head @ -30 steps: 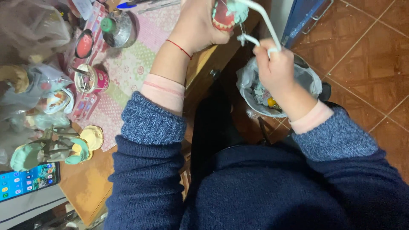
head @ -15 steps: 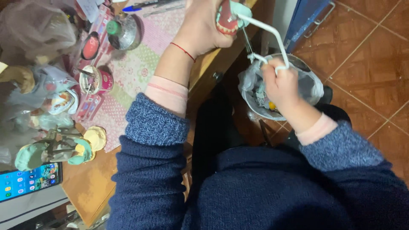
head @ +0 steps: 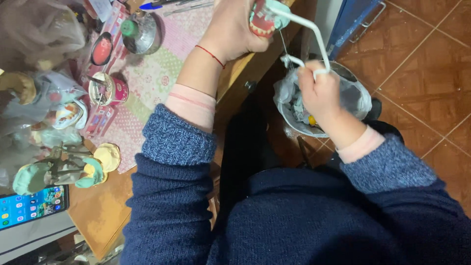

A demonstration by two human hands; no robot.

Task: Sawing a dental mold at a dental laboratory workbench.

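My left hand grips a dental cast of teal plaster with red wax and teeth, held over the wooden table's edge. My right hand is closed on the handle of a small white-framed saw whose thin blade runs up to the cast. The saw frame arcs from the cast down to my fist. Below the right hand stands a metal bin lined with a plastic bag.
On the patterned mat lie a metal bowl, a red tin with tools and a red wax dish. More plaster models and a phone sit at the left. Tiled floor is on the right.
My right hand has slid down and away from the cast with the saw handle. The left hand holds the cast in nearly the same place.
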